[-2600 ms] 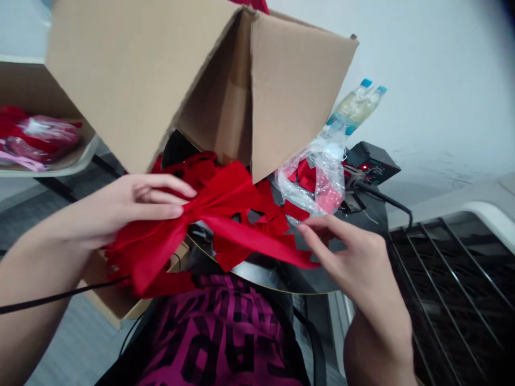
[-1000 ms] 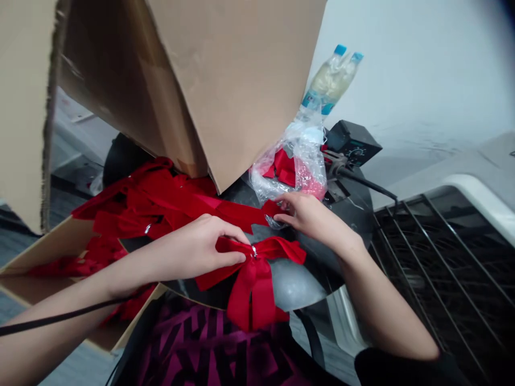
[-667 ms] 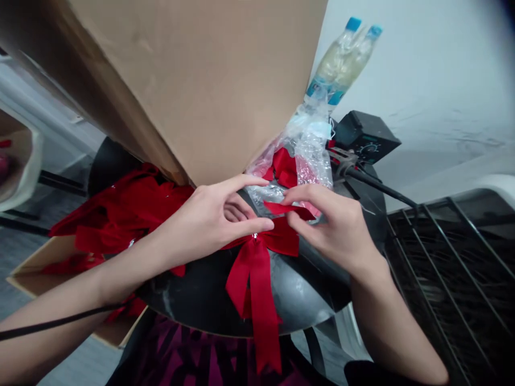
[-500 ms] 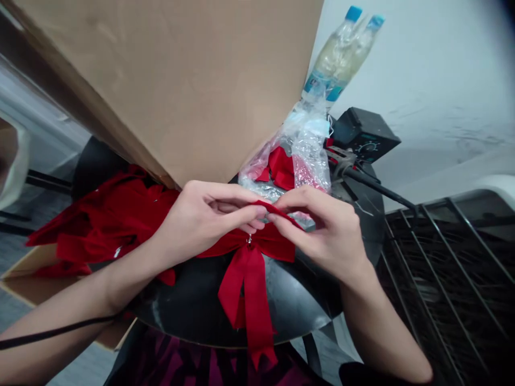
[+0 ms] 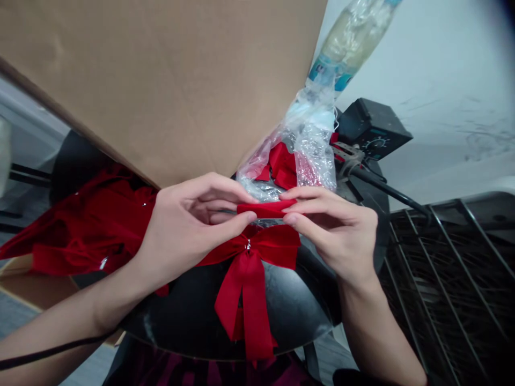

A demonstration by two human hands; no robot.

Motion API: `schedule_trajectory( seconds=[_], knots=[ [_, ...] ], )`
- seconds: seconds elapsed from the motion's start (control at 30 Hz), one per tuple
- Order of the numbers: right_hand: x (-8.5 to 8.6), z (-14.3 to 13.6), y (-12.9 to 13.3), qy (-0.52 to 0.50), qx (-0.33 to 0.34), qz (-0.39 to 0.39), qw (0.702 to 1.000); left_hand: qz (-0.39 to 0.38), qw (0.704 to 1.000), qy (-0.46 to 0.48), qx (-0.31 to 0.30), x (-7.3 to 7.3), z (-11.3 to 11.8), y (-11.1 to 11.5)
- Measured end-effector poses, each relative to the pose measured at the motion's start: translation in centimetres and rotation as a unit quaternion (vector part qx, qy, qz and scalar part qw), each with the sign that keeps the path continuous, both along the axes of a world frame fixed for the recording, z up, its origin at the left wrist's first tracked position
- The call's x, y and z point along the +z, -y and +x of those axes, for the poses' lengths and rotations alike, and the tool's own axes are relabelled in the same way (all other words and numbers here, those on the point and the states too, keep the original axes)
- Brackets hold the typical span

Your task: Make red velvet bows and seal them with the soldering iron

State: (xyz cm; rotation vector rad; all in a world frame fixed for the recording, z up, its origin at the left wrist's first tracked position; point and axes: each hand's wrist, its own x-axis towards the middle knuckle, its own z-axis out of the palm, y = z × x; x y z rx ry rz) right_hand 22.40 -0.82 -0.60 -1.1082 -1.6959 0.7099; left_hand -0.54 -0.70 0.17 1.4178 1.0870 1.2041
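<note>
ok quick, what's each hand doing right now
Left hand: closed, pinching the left end of the small red ribbon strip.
Right hand: closed, pinching its right end, just above the red bow.

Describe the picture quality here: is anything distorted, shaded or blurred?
Head view: wide-angle bending tilts the bottles and the cardboard box; the top right corner is dark; the round black table shows soft glare; both hands, left and right, and the small red strip are fairly sharp.

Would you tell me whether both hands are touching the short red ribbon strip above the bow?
Touching. The head view shows the left hand and right hand each pinching an end of the short red ribbon strip.
</note>
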Motion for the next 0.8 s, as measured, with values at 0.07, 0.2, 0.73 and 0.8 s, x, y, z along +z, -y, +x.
schedule_trajectory(
  seconds=[0.07, 0.2, 0.73, 0.8],
  knots=[
    [-0.1, -0.2, 0.2, 0.019, -0.009, 0.019, 1.0, -0.006, 1.0, -0.002, -0.011, 0.0, 0.0, -0.1],
    [-0.1, -0.2, 0.6, 0.045, -0.03, 0.038, 0.998, -0.024, 0.999, -0.044, -0.004, 0.0, 0.0, -0.1],
    [3.3, 3.1, 1.6, 0.197, 0.011, 0.008, 0.98, -0.036, 0.893, -0.362, -0.266, -1.7, -0.8, -0.3],
    [3.2, 3.9, 2.5, 0.194, -0.015, 0.008, 0.981, -0.032, 0.865, -0.408, -0.29, -2.3, -0.7, 0.0]
  ],
)
